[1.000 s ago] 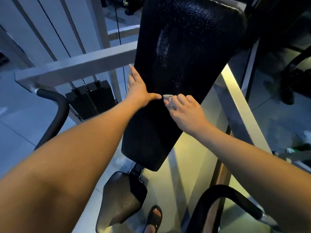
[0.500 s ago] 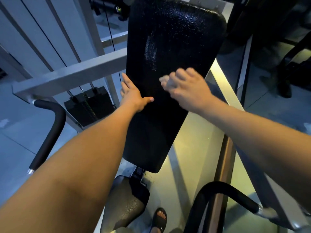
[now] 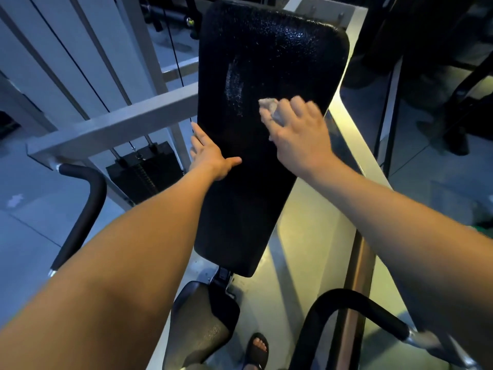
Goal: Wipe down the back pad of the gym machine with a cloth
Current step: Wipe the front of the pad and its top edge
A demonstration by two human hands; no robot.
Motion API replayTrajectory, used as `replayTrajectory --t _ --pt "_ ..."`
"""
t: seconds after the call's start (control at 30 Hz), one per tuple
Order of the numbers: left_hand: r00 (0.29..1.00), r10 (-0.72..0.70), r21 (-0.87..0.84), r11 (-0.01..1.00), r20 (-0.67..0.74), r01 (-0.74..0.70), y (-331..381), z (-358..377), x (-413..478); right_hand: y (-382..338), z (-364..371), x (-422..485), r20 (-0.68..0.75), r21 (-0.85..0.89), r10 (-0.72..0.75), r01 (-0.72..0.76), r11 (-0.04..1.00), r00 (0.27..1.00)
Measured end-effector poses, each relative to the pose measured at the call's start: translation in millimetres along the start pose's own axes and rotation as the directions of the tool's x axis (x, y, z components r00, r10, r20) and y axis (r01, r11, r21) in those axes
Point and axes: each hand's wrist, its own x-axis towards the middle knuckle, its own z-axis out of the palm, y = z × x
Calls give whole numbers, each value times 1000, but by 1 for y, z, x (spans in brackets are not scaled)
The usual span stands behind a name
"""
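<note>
Head view, left to right. A curved black handle (image 3: 80,206) stands at far left, beside the white frame crossbar (image 3: 114,126) and the black weight stack (image 3: 144,169) behind it. The left hand (image 3: 210,153) lies wide and flat against the left edge of the back pad (image 3: 248,209), its fingers straight along the side and its thumb resting on the front face. The back pad, long, black and textured, rises tilted through the middle of the view, and a pale streak (image 3: 234,84) marks its upper left part. Just right of the streak, the right hand (image 3: 298,129) grips a small bunched cloth (image 3: 268,106) in curled fingers and presses it to the upper half of the pad. Below the pad sits the dark seat (image 3: 202,321). A sandalled foot (image 3: 257,348) rests on the floor beside it. A second black handle (image 3: 346,300) arcs at lower right.
</note>
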Motion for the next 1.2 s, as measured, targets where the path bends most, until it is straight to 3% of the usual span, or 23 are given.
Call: replayTrajectory --t 0.13,0.37,0.53,0.73,0.8,0.87,0.93,1.1,1.2 --pt "1000 -4 6 1000 -2 4 2 1 -1 -33 10 -37 98 56 -167 162 985 981" --pt "999 -40 9 999 -3 40 6 1 -2 -8 6 5 -31 -28 -22 21 999 999" --pt "998 -65 34 997 -15 66 6 3 -1 -26 20 -33 2 -21 -181 181 983 984" --pt "997 -80 26 996 -15 80 10 3 -3 -4 5 1 -73 -75 46 -51 996 996" --pt "996 -80 37 996 -24 81 10 5 -4 -23 14 -28 -19 -49 -12 11 999 1000" --pt "997 -78 38 996 -28 79 10 6 -4 -29 17 -54 20 -27 -162 163 986 987" --pt "996 -78 37 996 -34 79 10 6 -3 -5 9 -42 -28 -1 -235 235 972 972" --pt "994 -102 46 994 -27 103 15 4 -10 30 -2 -8 -136 -52 -20 13 999 990" --pt "987 -150 53 987 -50 153 21 9 -18 -4 16 -54 -79 32 -53 56 998 995"
